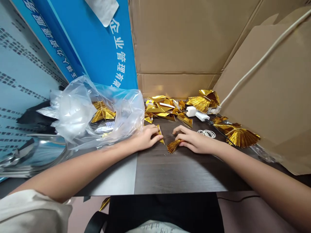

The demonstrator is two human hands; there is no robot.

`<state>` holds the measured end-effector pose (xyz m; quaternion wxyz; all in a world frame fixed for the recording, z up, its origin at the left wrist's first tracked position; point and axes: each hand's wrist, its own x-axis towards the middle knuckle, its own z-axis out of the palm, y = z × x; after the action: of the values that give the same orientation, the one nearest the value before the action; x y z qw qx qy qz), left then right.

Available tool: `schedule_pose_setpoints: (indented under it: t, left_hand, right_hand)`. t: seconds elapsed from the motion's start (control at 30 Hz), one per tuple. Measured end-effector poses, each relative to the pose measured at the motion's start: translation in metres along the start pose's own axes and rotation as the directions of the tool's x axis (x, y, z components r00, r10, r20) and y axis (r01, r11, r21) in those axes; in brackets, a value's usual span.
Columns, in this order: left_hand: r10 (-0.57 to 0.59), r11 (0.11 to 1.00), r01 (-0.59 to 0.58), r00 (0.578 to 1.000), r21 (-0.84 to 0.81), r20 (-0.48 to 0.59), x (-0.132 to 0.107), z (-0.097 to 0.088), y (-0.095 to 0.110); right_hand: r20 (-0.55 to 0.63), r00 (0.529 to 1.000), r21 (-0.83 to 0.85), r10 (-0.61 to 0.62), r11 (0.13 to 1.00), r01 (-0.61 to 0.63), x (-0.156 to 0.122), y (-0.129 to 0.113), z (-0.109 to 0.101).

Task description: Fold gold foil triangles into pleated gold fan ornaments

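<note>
My right hand (195, 139) pinches one end of a pleated gold foil bundle (172, 146), whose ridged, fanned end points left over the dark desk. Close by on the left, my left hand (147, 138) has its thumb and fingers closed on a narrow folded gold foil piece (160, 134). The fingertips behind that piece are partly hidden. Just beyond both hands lies a loose pile of folded gold foil pieces (162, 108). A small coil of white elastic cord (207, 133) rests beside my right hand.
A clear plastic bag (128, 110) stands left, near a tied gold foil bundle (103, 111). Tied gold fans (239, 134) lie at right, with white chargers (202, 116) and a white cable (263, 60). Cardboard (179, 38) and a blue panel (97, 42) wall the back.
</note>
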<state>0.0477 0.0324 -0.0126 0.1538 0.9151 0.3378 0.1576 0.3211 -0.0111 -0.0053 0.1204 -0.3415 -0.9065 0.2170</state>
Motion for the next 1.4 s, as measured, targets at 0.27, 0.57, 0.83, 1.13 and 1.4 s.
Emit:
schedule_pose_setpoints:
  t: [0.27,0.57,0.83,1.13,1.4]
  left_hand:
    - [0.030,0.985,-0.035,0.999,-0.169,-0.031,-0.006,-0.003,-0.015]
    - [0.104,0.989,-0.114,0.989,-0.100,-0.101,-0.012,-0.001,-0.023]
    - [0.102,0.995,-0.100,0.987,0.020,-0.124,-0.013,-0.005,-0.015]
    - [-0.157,0.987,0.157,0.988,0.026,-0.013,-0.018,-0.005,-0.001]
    - [-0.211,0.976,0.215,0.972,0.025,-0.105,-0.031,0.004,-0.031]
  right_hand:
    - [0.172,0.982,0.075,-0.081,0.995,0.069,0.042,-0.014,-0.005]
    - [0.197,0.980,0.080,-0.037,0.997,0.021,0.045,-0.011,-0.003]
    - [0.172,0.984,0.087,0.055,0.994,-0.071,0.039,-0.017,0.007]
    - [0.116,0.993,0.027,0.027,0.999,-0.031,0.036,-0.017,0.009]
    - [0.106,0.986,0.053,0.130,0.989,-0.136,0.032,-0.011,0.006]
